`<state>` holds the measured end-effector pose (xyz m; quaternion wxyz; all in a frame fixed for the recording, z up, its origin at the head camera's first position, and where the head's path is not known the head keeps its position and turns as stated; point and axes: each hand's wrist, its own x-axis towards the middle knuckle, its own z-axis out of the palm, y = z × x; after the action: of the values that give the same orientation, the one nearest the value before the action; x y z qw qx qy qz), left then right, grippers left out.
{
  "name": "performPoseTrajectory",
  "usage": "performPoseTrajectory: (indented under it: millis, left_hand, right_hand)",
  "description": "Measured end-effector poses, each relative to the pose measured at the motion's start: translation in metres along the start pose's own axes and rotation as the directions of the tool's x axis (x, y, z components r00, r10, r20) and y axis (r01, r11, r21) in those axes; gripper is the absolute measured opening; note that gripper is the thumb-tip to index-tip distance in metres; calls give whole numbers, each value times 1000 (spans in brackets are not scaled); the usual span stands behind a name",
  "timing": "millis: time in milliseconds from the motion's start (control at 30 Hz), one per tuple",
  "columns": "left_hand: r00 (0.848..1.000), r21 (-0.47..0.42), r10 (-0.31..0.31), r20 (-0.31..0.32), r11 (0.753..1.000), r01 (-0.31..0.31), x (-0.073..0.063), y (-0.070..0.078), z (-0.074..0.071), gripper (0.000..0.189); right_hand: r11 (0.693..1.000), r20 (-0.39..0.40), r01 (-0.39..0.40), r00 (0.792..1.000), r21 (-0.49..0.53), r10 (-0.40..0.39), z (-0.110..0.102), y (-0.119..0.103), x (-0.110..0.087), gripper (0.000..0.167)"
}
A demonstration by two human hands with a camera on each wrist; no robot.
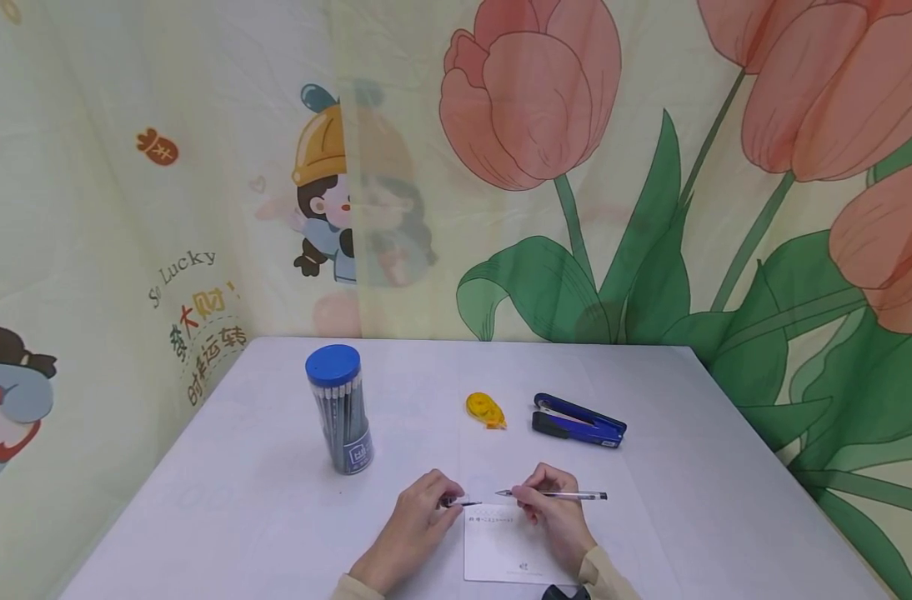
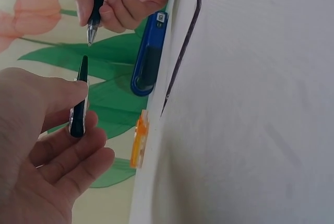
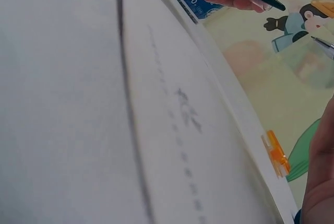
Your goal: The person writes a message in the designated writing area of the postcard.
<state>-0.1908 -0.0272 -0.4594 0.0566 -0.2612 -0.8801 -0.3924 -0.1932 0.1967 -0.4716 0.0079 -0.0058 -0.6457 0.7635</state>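
Note:
Pinched between the thumb and fingers of my left hand is a pen cap with a dark clip. My right hand grips a clear-barrelled gel pen, its bare tip pointing left toward the cap. A small gap separates tip and cap, as the left wrist view shows. Beneath the right hand lies a white notepad with a line of handwriting near its top edge. The left hand is just beyond the pad's upper left corner.
A clear tub of pencils with a blue lid stands at the left. Farther back on the white table are a yellow correction tape and a blue stapler. A black object shows at the bottom edge.

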Motion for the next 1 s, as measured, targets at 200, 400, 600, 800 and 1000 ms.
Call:
performPoseTrajectory:
  millis: [200,400,600,800,1000]
  left_hand:
    - [1000,2,23,-12,1000,-23,2,2,2,11]
    - [999,16,31,-22,999,-30,3,3,4,11]
    - [999,21,29,-30,999,-28,3,4,6,11]
    - [999,14,36,-27,999,-35,4,7,5,12]
    - [997,14,66,-31,998,-66,5,10,6,11]
  right_hand:
    - [1000,8,-15,1000,16,15,0,2,0,24]
    - [998,27,-31,999,47,30,0,2,0,23]
    - [997,40,-38,999,67,36,0,3,0,23]
    - [996,47,-50,998,73,47,2,3,-1,23]
    - [996,75,-51,996,78,46,3,2,-2,24]
